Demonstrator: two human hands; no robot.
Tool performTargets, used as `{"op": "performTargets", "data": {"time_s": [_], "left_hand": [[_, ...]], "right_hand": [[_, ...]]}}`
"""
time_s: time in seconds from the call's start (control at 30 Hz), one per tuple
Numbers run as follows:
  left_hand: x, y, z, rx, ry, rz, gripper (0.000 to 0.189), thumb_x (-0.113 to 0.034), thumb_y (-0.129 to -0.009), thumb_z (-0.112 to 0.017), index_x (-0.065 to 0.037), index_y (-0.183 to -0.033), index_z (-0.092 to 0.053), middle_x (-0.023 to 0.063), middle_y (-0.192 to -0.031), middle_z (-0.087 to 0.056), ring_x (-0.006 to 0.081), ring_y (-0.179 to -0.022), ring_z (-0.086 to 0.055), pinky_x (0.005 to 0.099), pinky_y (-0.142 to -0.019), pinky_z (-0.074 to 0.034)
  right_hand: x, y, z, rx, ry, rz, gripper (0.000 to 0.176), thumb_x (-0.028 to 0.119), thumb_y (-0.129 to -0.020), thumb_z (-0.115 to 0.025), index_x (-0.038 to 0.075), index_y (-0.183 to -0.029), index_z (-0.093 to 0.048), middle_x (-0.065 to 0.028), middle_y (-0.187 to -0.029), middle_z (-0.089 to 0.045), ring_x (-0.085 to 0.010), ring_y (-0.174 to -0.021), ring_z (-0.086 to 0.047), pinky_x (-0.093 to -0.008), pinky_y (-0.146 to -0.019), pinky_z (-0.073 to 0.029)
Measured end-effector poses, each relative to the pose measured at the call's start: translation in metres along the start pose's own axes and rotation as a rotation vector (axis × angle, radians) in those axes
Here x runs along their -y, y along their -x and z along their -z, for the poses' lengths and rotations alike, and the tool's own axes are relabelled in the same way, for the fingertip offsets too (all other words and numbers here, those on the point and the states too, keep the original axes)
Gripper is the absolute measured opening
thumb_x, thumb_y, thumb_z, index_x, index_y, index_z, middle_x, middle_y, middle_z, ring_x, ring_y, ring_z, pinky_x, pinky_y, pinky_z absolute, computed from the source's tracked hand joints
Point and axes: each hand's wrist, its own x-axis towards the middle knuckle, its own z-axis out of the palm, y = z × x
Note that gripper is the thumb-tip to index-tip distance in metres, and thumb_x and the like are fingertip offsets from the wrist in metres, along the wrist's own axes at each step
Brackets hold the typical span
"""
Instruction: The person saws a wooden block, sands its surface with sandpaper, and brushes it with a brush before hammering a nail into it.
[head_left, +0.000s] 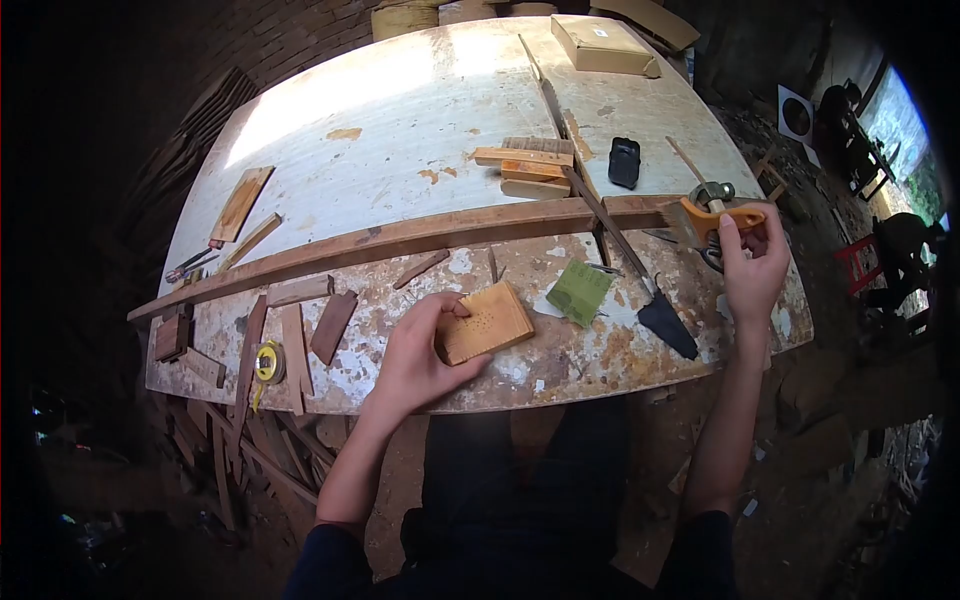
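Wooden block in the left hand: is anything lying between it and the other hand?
Yes. Between the wooden block, gripped by the left hand, and the right hand on the orange tool lie a green sheet and a saw with a black handle, both flat on the table.

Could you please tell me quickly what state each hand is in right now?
Left hand: closed on the wooden block.
Right hand: closed on the orange-handled tool.
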Motion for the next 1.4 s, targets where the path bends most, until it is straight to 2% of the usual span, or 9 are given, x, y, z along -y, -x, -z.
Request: {"op": "performTargets", "data": {"time_s": [0.23,0.37,0.5,0.6,0.63,1.0,1.1,1.2,1.4], "left_hand": [[0.024,-0.071,0.009,-0.288,-0.092,-0.032,0.074,-0.021,-0.077,-0.101,-0.002,-0.139,-0.065,0.018,-0.129,-0.076,0.0287,-0.123,-0.074,0.0408,-0.11,-0.057],[0.044,-0.091,-0.011,-0.377,-0.046,0.007,0.086,-0.024,-0.078,-0.101,0.0,-0.148,-0.058,0.0213,-0.133,-0.075,0.0322,-0.124,-0.074,0.0433,-0.109,-0.058],[0.055,-0.086,-0.017,-0.392,-0.073,-0.042,0.105,-0.031,-0.076,-0.104,0.002,-0.159,-0.048,0.0245,-0.133,-0.072,0.0368,-0.122,-0.073,0.0447,-0.107,-0.058],[0.056,-0.078,-0.017,-0.403,-0.202,-0.054,0.117,-0.033,-0.076,-0.105,0.002,-0.166,-0.04,0.0223,-0.129,-0.072,0.0345,-0.119,-0.072,0.0443,-0.105,-0.058],[0.052,-0.076,-0.017,-0.412,-0.152,-0.009,0.117,-0.032,-0.077,-0.105,0.002,-0.167,-0.039,0.0217,-0.13,-0.073,0.0335,-0.121,-0.072,0.0443,-0.106,-0.057],[0.054,-0.083,-0.023,-0.481,-0.057,0.083,0.112,-0.026,-0.085,-0.1,-0.001,-0.172,-0.034,0.0216,-0.141,-0.069,0.0314,-0.134,-0.067,0.0458,-0.116,-0.051],[0.053,-0.081,-0.02,-0.453,-0.056,0.036,0.113,-0.024,-0.086,-0.099,-0.002,-0.173,-0.031,0.022,-0.143,-0.067,0.0321,-0.135,-0.066,0.0463,-0.118,-0.05],[0.06,-0.078,-0.019,-0.444,-0.06,0.004,0.112,-0.022,-0.087,-0.096,-0.002,-0.175,-0.028,0.0221,-0.144,-0.067,0.0325,-0.134,-0.066,0.047,-0.119,-0.049],[0.055,-0.077,-0.02,-0.449,-0.013,0.065,0.117,-0.022,-0.088,-0.096,-0.003,-0.176,-0.022,0.0227,-0.145,-0.067,0.0324,-0.136,-0.066,0.048,-0.121,-0.049]], "right_hand": [[0.099,-0.047,-0.082,0.089,-0.086,0.319,0.006,0.005,-0.094,-0.072,0.007,-0.099,-0.068,0.0019,-0.062,-0.048,-0.0058,-0.055,-0.043,-0.0276,-0.052,-0.035],[0.167,-0.053,-0.141,0.56,-0.16,0.434,0.025,0.028,-0.104,-0.064,0.004,-0.105,-0.07,-0.0191,-0.076,-0.074,-0.0433,-0.071,-0.074,-0.0531,-0.071,-0.056],[0.163,-0.038,-0.189,0.82,-0.146,0.457,0.022,0.023,-0.101,-0.064,0.004,-0.107,-0.073,-0.0194,-0.087,-0.078,-0.0407,-0.086,-0.077,-0.053,-0.082,-0.059],[0.145,-0.049,-0.201,0.867,-0.031,0.402,0.025,0.024,-0.103,-0.064,0.003,-0.113,-0.072,-0.0182,-0.084,-0.077,-0.0401,-0.075,-0.073,-0.0491,-0.075,-0.058],[0.149,-0.057,-0.193,0.884,-0.015,0.326,0.023,0.023,-0.099,-0.064,0.004,-0.107,-0.074,-0.0205,-0.091,-0.078,-0.0403,-0.091,-0.077,-0.0532,-0.085,-0.059],[0.124,-0.06,-0.213,0.536,0.159,0.564,0.022,0.022,-0.099,-0.064,0.004,-0.105,-0.075,-0.0208,-0.081,-0.076,-0.0433,-0.08,-0.076,-0.0525,-0.077,-0.06],[0.125,-0.059,-0.216,0.701,-0.198,0.396,0.02,0.021,-0.099,-0.066,0.004,-0.105,-0.075,-0.0201,-0.08,-0.076,-0.0425,-0.077,-0.076,-0.0521,-0.075,-0.061],[0.124,-0.06,-0.216,0.624,0.085,0.504,0.019,0.021,-0.099,-0.067,0.004,-0.105,-0.075,-0.0199,-0.08,-0.076,-0.0417,-0.076,-0.077,-0.0517,-0.074,-0.06],[0.134,-0.058,-0.211,0.725,-0.118,0.399,0.02,0.021,-0.099,-0.067,0.004,-0.105,-0.075,-0.0195,-0.082,-0.077,-0.0415,-0.078,-0.077,-0.0508,-0.074,-0.06]]}}
